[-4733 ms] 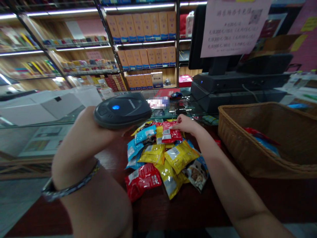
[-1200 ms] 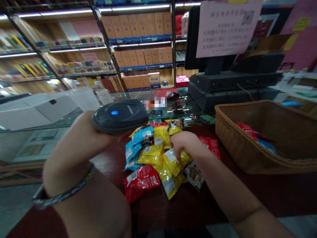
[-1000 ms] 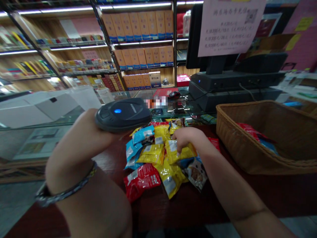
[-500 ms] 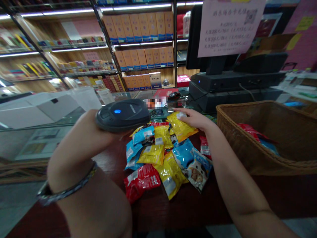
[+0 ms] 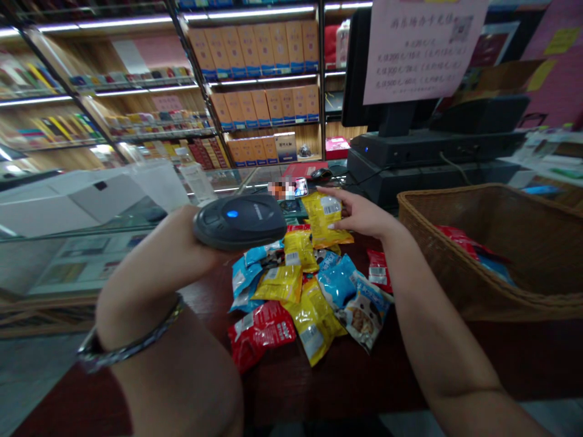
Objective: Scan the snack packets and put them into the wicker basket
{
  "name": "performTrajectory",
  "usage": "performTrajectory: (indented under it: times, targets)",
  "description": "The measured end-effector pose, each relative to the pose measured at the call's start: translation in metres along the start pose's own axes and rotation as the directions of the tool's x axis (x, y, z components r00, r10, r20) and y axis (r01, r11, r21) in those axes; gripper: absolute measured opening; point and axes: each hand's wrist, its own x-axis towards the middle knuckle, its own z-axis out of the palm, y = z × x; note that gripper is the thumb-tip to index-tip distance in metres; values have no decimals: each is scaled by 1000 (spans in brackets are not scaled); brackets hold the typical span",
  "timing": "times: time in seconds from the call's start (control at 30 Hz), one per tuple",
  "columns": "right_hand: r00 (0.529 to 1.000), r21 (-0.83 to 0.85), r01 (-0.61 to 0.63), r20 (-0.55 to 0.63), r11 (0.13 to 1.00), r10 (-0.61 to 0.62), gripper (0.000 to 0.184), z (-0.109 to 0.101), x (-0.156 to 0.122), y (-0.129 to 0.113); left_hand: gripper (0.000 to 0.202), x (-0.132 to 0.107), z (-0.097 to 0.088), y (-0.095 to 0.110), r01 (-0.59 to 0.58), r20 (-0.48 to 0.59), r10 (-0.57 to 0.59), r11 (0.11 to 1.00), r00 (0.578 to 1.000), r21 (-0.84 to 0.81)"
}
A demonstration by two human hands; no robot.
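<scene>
My left hand [image 5: 194, 240] is wrapped round a dark barcode scanner [image 5: 241, 221] with a blue light on top; its head points right, and most of my fingers are hidden beneath it. In my right hand [image 5: 362, 211] is a yellow snack packet [image 5: 324, 220], pinched by its right edge with a white barcode label facing up. Below both hands lies a loose heap of packets: a blue packet [image 5: 339, 280], a yellow packet [image 5: 314, 321], a red packet [image 5: 262, 332] and a blue-and-white packet [image 5: 365, 312] among them.
A wicker basket [image 5: 455, 306] with a few packets inside stands at the right. Behind it is a monitor [image 5: 357, 73] bearing a pink notice [image 5: 416, 51]. A white box [image 5: 68, 200] and a clear bottle [image 5: 197, 176] are on the glass counter at left. A mouse [image 5: 321, 175] lies further back.
The yellow packet in my right hand has lifted and turned, so its barcode label now shows. My left hand has moved the scanner slightly right and down, closer to that packet.
</scene>
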Motion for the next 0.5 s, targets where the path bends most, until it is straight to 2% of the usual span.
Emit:
performTrajectory:
  times: [0.13, 0.37, 0.43, 0.5]
  targets:
    - [997, -54, 83, 0, 995, -83, 89, -2, 0, 3, 30, 0, 2, 2, -34, -5, 34, 999, 999, -26]
    - [994, -123, 99, -22, 987, -103, 92, -4, 3, 11, 31, -1, 1, -4, -11, 14, 11, 1000, 1000, 22]
    - [990, -171, 109, -74, 979, -123, 90, -7, 2, 7, 33, -2, 0, -6, 15, -7, -15, 999, 1000, 28]
    - [971, -280, 72, -201, 957, -131, 84, -15, -5, -4, 35, -2, 0, -6, 43, -41, -42, 999, 998, 28]
